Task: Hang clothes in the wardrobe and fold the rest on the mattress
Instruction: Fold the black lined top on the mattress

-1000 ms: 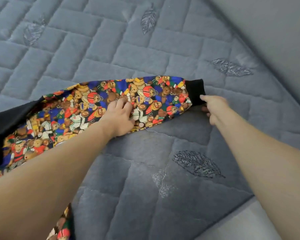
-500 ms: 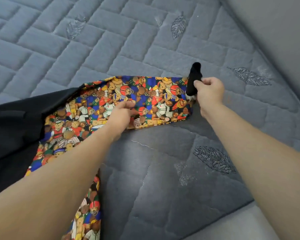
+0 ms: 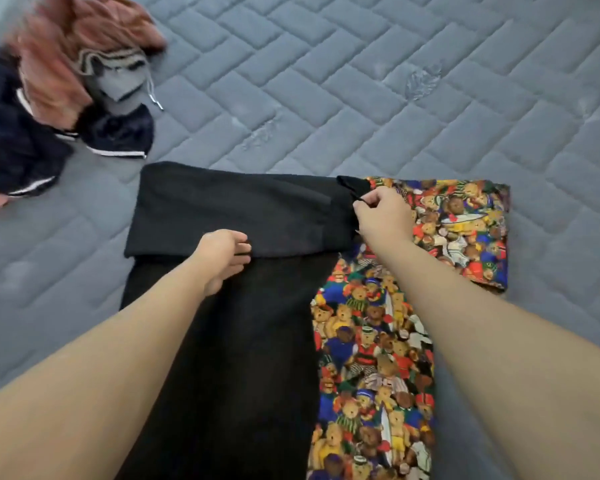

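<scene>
A black garment with teddy-bear print panels (image 3: 243,341) lies spread on the grey quilted mattress (image 3: 361,98). Its printed sleeve (image 3: 465,230) is folded back over itself at the right, and the black cuff (image 3: 349,183) lies on the black body. My right hand (image 3: 383,214) pinches the cuff end of that sleeve. My left hand (image 3: 224,256) rests on the black fabric at a fold line, fingers curled against the cloth. A folded black band (image 3: 229,209) runs across the top of the garment.
A heap of other clothes (image 3: 59,95) lies at the top left of the mattress: a pinkish-brown piece, a grey one with a drawstring and dark navy ones with white stripes. Bare mattress stretches beyond and to the right of the garment.
The view swung left. My right hand carried the black cuff across, folding the printed sleeve onto the black body. My left hand moved from the print onto the black cloth.
</scene>
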Motion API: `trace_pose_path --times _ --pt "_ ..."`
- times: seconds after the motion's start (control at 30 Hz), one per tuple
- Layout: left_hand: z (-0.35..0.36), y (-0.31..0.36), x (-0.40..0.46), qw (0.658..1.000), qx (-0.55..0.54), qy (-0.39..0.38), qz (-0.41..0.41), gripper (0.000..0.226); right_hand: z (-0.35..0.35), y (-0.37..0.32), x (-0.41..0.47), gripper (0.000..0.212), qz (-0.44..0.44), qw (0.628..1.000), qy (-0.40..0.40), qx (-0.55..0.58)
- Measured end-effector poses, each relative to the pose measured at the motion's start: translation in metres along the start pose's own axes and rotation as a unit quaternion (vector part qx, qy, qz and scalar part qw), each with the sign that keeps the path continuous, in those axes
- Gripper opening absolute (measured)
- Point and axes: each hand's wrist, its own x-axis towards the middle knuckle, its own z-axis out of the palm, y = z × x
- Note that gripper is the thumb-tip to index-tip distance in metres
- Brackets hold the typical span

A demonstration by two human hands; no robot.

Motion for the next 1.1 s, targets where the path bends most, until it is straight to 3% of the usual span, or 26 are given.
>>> trace_pose_path --times 0.17,0.27,0.37,0.47,0.53,0.7,0.8,0.87,0.93,0.97,1.03,1.1 --pt "-0.106 -0.003 0.027 0.999 -0.039 0.037 -0.005 0.03 0.122 -0.095 -0.04 0.007 -0.045 0.992 -0.118 0.024" --pt "-0.13 -0.001 0.048 0.998 -0.056 0.035 -0.015 0.029 0.171 -0.125 -0.062 0.023 -0.049 0.97 -0.214 0.102" --pt "-0.121 0.004 0.068 0.998 -0.054 0.011 -0.022 0.037 0.171 -0.115 -0.057 0.033 -0.057 0.987 -0.135 0.069" --pt "-0.085 0.013 0.086 1.0 -0.002 0.015 -0.024 0.056 0.143 -0.072 -0.029 0.041 -0.077 0.985 -0.008 -0.152" --pt "-0.057 0.016 0.098 0.997 0.049 0.061 -0.021 0.066 0.123 -0.039 -0.013 0.049 -0.047 0.961 -0.013 -0.272" --pt "-0.036 0.024 0.12 0.989 0.021 0.143 0.035 0.036 0.11 0.007 0.002 0.062 0.019 0.928 -0.026 -0.372" --pt "-0.083 0.028 0.13 0.965 0.021 0.246 0.093 0.034 0.116 0.005 0.008 0.065 0.022 0.918 -0.001 -0.395" --pt "-0.123 0.028 0.143 0.956 0.063 0.274 0.079 0.036 0.117 0.001 0.016 0.068 0.039 0.92 0.003 -0.39" --pt "-0.148 0.026 0.152 0.943 0.166 0.286 0.038 0.04 0.117 0.0 0.025 0.073 0.079 0.926 0.005 -0.37" --pt "-0.15 0.025 0.153 0.918 0.234 0.318 0.039 0.043 0.117 0.0 0.03 0.075 0.094 0.926 0.006 -0.366" --pt "-0.13 0.027 0.148 0.855 0.338 0.365 0.147 0.053 0.118 0.001 0.04 0.077 0.087 0.924 0.008 -0.373" --pt "-0.092 0.029 0.142 0.819 0.401 0.293 0.286 0.055 0.122 0.002 0.049 0.075 0.044 0.924 -0.001 -0.38"
